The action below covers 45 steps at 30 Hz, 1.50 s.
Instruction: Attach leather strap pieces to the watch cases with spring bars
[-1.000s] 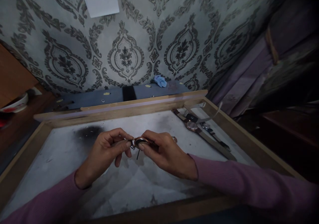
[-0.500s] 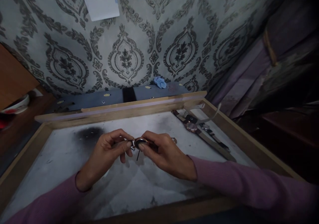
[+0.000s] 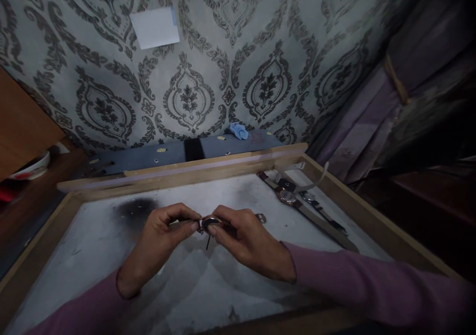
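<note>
The watch [image 3: 211, 222] is held up between both hands, over the pale floor of a shallow wooden tray [image 3: 178, 178]. Its round case is tilted, with the dark face partly covered by a thumb. The right hand [image 3: 248, 238] grips the case, thumb on the near side and forefinger along the top; its remaining fingers are hidden, so I cannot tell how they lie. The left hand [image 3: 156, 240] pinches at the case's left edge between thumb and forefinger, the forefinger bent; the part between those tips is too small to make out, and the other fingers are mostly out of sight. A thin dark pin [image 3: 208, 242] hangs down just below the case. Past the right hand a buckle [image 3: 261, 219] shows; whether it belongs to the held watch cannot be told.

Toward the tray's right side lie a larger watch [image 3: 287, 196] with a long strap and, just beside it, a smaller watch [image 3: 308, 196] on a dark strap. A pale band [image 3: 314, 183] curves up near them. A black smudge [image 3: 137, 207] marks the tray floor at the left. Behind the tray, a blue cloth flower [image 3: 238, 131] rests near the patterned wall [image 3: 189, 99], which bears a white paper [image 3: 155, 27].
</note>
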Motion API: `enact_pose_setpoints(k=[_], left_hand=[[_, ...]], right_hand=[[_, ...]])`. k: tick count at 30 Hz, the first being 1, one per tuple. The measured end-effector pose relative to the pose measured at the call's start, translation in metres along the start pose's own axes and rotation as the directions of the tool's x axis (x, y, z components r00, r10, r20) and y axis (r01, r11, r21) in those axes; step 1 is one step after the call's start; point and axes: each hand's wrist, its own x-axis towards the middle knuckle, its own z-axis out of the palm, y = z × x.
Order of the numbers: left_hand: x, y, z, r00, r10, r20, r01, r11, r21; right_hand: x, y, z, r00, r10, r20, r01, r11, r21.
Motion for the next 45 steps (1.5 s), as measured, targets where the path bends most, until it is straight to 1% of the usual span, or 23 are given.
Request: enact_pose_setpoints(k=[7,9,12,15,20,23,29,32,38,45], left_hand=[[-0.0002,-0.0014,-0.0003,0.998,-0.025,-0.062,0.024,1.000,-0.017],[-0.0002,-0.0012,-0.0008,0.997,-0.057,-0.050,0.056,0.998,-0.036],[-0.0005,0.0010,-0.0012,0.995,-0.100,-0.002,0.099,0.993,-0.066],[-0.0006,0.0024,-0.0010,0.993,-0.110,0.033,0.113,0.990,-0.083],[0.0000,0.0013,-0.0005,0.990,-0.133,0.042,0.136,0.986,-0.097],[0.0001,0.0014,-0.0009,0.990,-0.137,0.034,0.139,0.987,-0.083],[0.0002,0.0028,-0.0031,0.993,-0.113,0.030,0.114,0.993,-0.034],[0.0005,0.0032,-0.0032,0.994,-0.109,0.025,0.109,0.994,-0.023],[0.0009,0.0026,-0.0025,0.992,-0.120,0.032,0.121,0.992,-0.029],[0.0024,0.0006,-0.0032,0.990,-0.123,0.066,0.123,0.992,-0.006]], right_hand=[[0.0001,-0.0009,0.0000,1.000,-0.006,-0.004,0.006,1.000,0.013],[-0.0001,-0.0005,0.0000,1.000,-0.008,-0.005,0.008,1.000,0.004],[-0.0006,0.0001,0.0003,1.000,-0.013,-0.004,0.013,1.000,-0.008],[-0.0013,0.0006,0.0006,1.000,-0.012,0.004,0.012,1.000,0.004],[-0.0022,0.0013,0.0012,1.000,-0.007,0.005,0.007,1.000,0.003],[-0.0022,0.0000,0.0013,1.000,0.023,0.003,-0.023,1.000,0.021],[-0.0010,-0.0001,0.0038,0.996,0.091,0.004,-0.091,0.989,0.117],[-0.0011,0.0017,0.0054,0.996,0.092,0.013,-0.093,0.986,0.139],[-0.0019,0.0018,0.0060,0.997,0.075,0.007,-0.075,0.990,0.117],[-0.0013,0.0022,0.0066,0.996,0.085,0.020,-0.086,0.990,0.111]])
